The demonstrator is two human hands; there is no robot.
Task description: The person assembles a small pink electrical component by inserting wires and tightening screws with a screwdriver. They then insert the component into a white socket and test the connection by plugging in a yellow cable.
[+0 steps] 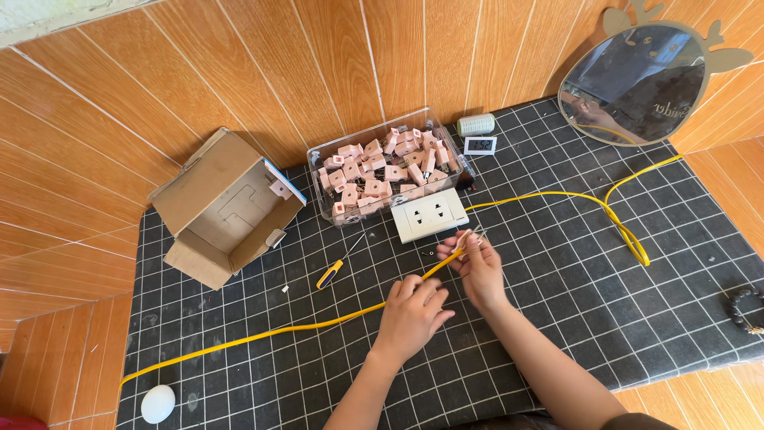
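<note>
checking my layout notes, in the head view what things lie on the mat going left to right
white egg-shaped thing → open cardboard box → yellow-handled screwdriver → left hand on the yellow cable → right hand → round mirror → dark bead bracelet

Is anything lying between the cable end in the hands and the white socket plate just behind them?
Nothing visible blocks it. The right hand pinches the end of the yellow cable, the left hand grips it just behind. Only bare mat and a tiny screw-like bit lie before the white socket plate. The screwdriver lies off to the left.
</note>
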